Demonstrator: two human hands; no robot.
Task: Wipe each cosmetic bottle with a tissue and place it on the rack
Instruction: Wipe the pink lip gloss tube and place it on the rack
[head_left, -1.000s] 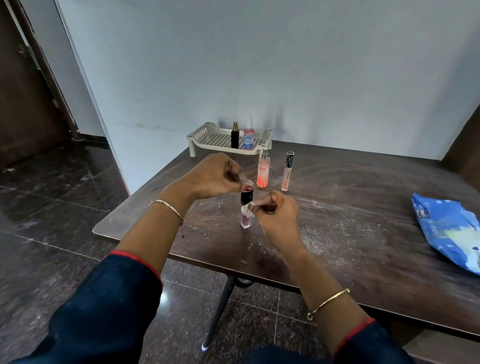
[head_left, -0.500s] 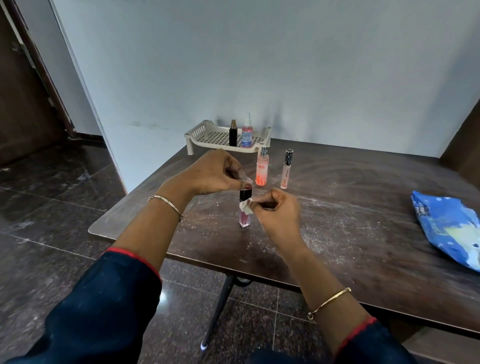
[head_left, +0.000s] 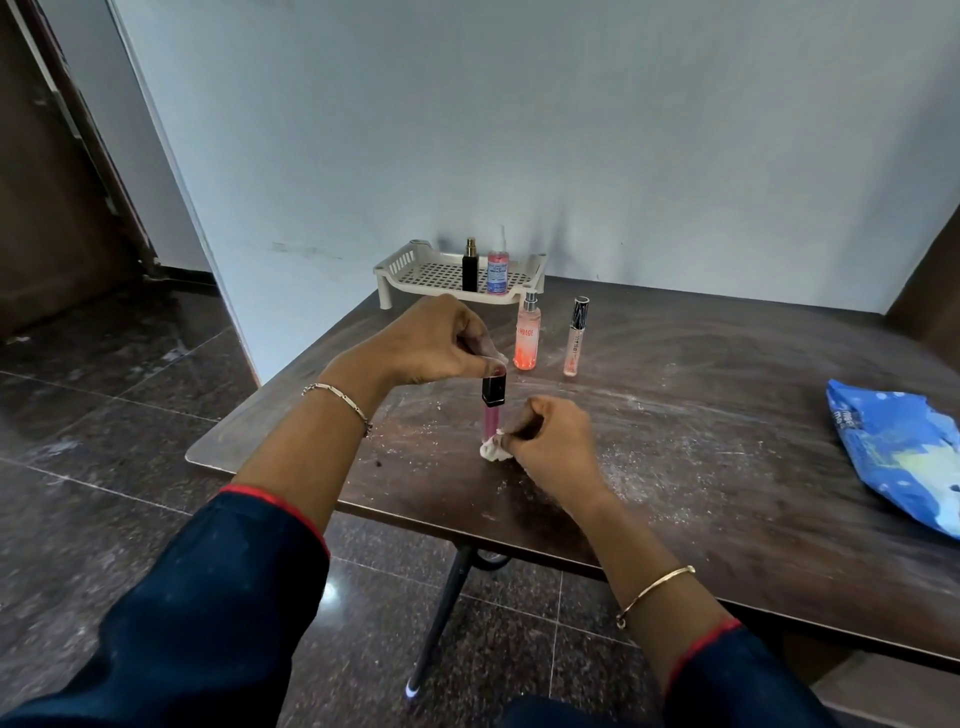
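The left hand pinches the black cap of the pink tube from above and holds it upright, near the front of the table. The right hand pinches a small tissue against the bottom of the tube. The tissue hides the tube's foot, so it is hard to tell if it touches the table.

The hold is only on the cap. If the right hand rubs hard or pulls down, the cap may come loose, or the tube may slip out and fall. It is thin and would likely roll. The table's front edge is close, so it could drop to the floor.

The way to the rack is short. But two bottles stand in front of its right end — an orange spray and a clear tube. A low hand could knock them over. A black bottle and a pink spray stand on the rack's right part — the left part has room. A blue pack lies well apart, to the right.
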